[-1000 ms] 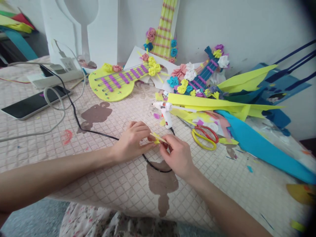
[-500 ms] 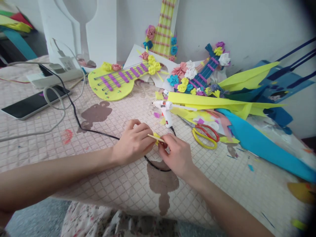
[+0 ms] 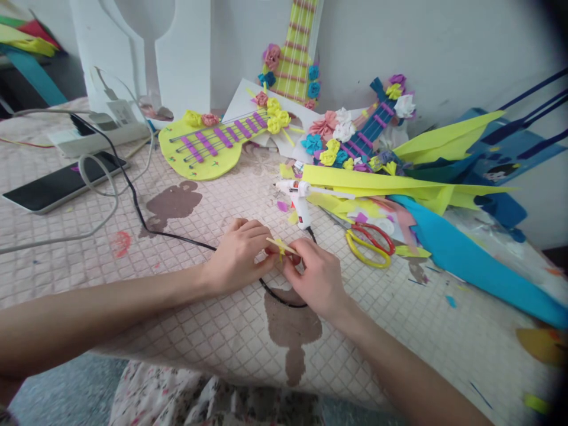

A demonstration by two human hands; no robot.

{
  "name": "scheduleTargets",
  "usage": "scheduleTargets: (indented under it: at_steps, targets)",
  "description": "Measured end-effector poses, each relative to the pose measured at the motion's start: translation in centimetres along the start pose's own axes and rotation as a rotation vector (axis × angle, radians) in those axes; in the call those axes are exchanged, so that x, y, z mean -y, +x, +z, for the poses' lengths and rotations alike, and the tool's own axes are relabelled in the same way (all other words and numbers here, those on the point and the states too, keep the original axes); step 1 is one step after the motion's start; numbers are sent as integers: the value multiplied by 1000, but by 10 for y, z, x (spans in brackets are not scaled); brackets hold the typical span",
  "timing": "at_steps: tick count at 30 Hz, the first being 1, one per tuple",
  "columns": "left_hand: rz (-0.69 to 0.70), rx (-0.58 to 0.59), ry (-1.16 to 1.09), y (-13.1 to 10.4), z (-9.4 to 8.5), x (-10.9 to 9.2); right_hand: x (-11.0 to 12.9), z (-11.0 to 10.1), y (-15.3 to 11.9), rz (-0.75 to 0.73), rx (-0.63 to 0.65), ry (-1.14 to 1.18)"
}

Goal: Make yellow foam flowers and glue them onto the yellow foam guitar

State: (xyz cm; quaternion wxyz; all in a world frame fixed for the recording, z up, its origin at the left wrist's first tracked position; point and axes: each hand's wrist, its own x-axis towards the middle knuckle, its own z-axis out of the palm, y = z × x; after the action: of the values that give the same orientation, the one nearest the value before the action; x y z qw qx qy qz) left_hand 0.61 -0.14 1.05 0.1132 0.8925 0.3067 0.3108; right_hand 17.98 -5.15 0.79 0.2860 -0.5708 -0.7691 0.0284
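Above the middle of the table, both my hands meet around a small piece of yellow crepe paper (image 3: 281, 251). My left hand (image 3: 242, 254) pinches its left side between thumb and fingers. A thin pale wooden stick (image 3: 280, 244) lies across the paper, its right end in the fingers of my right hand (image 3: 317, 269). My right fingertips also touch the paper, and its lower part is hidden by them. Just beyond my hands a white glue gun (image 3: 300, 204) rests on the table, its black cord (image 3: 284, 300) running beneath my hands.
Scissors (image 3: 370, 244) with red and yellow handles lie right of the glue gun, near blue (image 3: 470, 260) and yellow paper strips (image 3: 399, 182). A decorated yellow guitar cutout (image 3: 208, 154) lies behind. At left are a phone (image 3: 62, 183) and a power strip (image 3: 100, 139).
My left fingers have shifted slightly, the thumb now showing against the yellow paper. More of the paper shows below the stick. My right hand has barely moved.
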Motion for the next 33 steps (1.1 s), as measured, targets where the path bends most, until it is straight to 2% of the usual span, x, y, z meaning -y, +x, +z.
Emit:
scheduleTargets:
  at_steps: [8,15,23,33]
  targets:
    - [18,23,31,-1,2,2,-1,-1,-1,-35,-3,-60]
    - [-72,-37,9,-3,1,-1,0,0,-3,-61,24,-143]
    - [217,-49,234,-4,0,-1,-1,2,-6,-93,80,-173]
    - [218,13,169,-6,3,2,-2,-4,-10,-79,154,-204]
